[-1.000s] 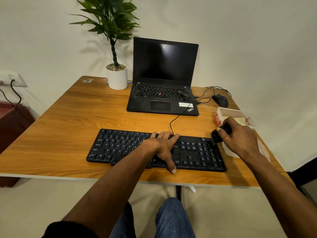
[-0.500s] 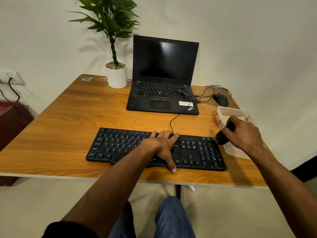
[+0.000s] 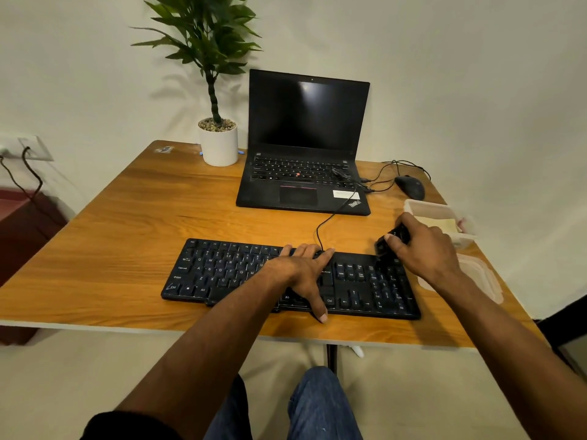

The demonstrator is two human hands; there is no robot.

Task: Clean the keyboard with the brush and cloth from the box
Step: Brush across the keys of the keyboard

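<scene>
A black keyboard (image 3: 222, 271) lies along the near edge of the wooden table (image 3: 127, 223). My left hand (image 3: 301, 271) rests flat on its middle, fingers spread and straight. My right hand (image 3: 425, 249) grips a black brush (image 3: 386, 244) whose head touches the keyboard's far right corner. Behind that hand stands a clear plastic box (image 3: 428, 211) with a yellowish cloth (image 3: 441, 223) inside.
An open black laptop (image 3: 305, 147) sits behind the keyboard, its cable running to it. A potted plant (image 3: 219, 144) is at the back left and a black mouse (image 3: 411, 185) at the back right. The box's clear lid (image 3: 479, 277) lies right of the keyboard.
My right hand drew back with the brush toward the box, then returned left onto the keyboard's far right corner. The left hand has stayed in place.
</scene>
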